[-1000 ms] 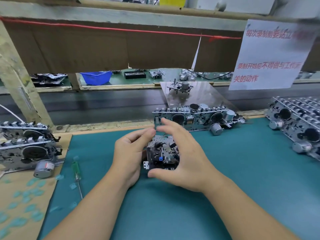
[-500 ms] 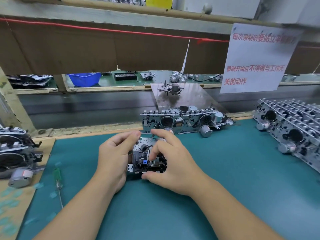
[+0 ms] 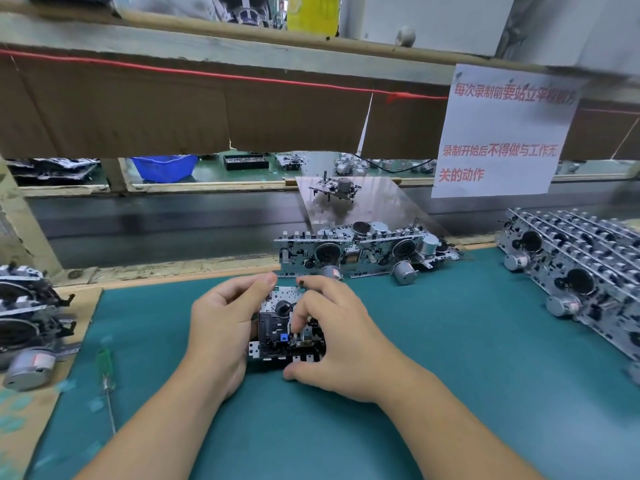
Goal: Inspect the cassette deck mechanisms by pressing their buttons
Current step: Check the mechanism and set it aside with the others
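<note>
- At the middle of the teal desk (image 3: 450,393), near the person, lies one cassette deck mechanism (image 3: 282,327), flat on the mat between both hands.
- The left hand (image 3: 221,327) grips its left side, fingers curled over the far left corner and thumb along the edge.
- The right hand (image 3: 341,336) is cupped over the right half: thumb braced against the near edge, a bent finger pushing down into the middle of the works just beside a small blue part (image 3: 284,337).
- The step in hand appears to be the pressing itself, one control being tried while the left hand steadies the frame; whether it has latched cannot be told.
- The next move likely calls for lifting that finger, watching the part spring back, then shifting to the neighbouring key without letting the frame slide.
- Just beyond, at the far edge of the mat, stands a row of mechanisms (image 3: 363,251) with their motors.
- A larger stack of mechanisms (image 3: 571,268) fills the right side; more sit at the left (image 3: 31,323).
- A green screwdriver (image 3: 105,372) lies left of the hands.
- A paper notice (image 3: 502,133) hangs above at the right.
</note>
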### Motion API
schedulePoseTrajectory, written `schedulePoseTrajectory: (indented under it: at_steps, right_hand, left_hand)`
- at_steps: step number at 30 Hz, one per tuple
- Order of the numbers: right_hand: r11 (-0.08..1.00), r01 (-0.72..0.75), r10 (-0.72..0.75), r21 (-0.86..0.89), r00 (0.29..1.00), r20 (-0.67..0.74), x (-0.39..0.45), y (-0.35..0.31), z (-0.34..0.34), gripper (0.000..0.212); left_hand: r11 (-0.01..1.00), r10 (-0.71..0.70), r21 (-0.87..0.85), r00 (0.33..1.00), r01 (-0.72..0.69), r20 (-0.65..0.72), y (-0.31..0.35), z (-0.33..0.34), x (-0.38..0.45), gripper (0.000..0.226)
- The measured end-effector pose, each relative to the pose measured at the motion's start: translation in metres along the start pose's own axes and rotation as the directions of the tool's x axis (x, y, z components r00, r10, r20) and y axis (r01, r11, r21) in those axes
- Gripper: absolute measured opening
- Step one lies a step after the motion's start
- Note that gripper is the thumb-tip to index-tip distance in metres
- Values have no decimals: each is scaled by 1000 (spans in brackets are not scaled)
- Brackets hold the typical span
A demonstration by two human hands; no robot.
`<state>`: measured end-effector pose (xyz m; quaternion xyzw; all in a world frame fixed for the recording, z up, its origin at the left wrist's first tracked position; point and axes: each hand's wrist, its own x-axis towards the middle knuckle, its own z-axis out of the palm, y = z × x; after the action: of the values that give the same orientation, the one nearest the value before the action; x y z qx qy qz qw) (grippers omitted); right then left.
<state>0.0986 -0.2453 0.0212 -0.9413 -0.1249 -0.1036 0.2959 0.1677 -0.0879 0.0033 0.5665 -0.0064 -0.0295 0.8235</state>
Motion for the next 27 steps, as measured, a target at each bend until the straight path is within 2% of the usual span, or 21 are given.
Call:
schedulePoseTrajectory:
  at_steps: [16, 22, 27]
  right_hand:
    - [999, 40, -40, 3, 999, -36, 0, 1, 1, 45]
    - [998, 47, -46, -49, 999, 14, 2, -1, -2, 67]
    - [996, 54, -59, -78, 996, -62, 2, -5, -1, 62]
  left_hand:
    - [999, 39, 3, 999, -39, 7, -4, -1, 3, 20]
    - [999, 51, 13, 999, -51, 4, -3, -1, 2, 21]
    - [999, 35, 9, 999, -35, -17, -2, -1, 3, 24]
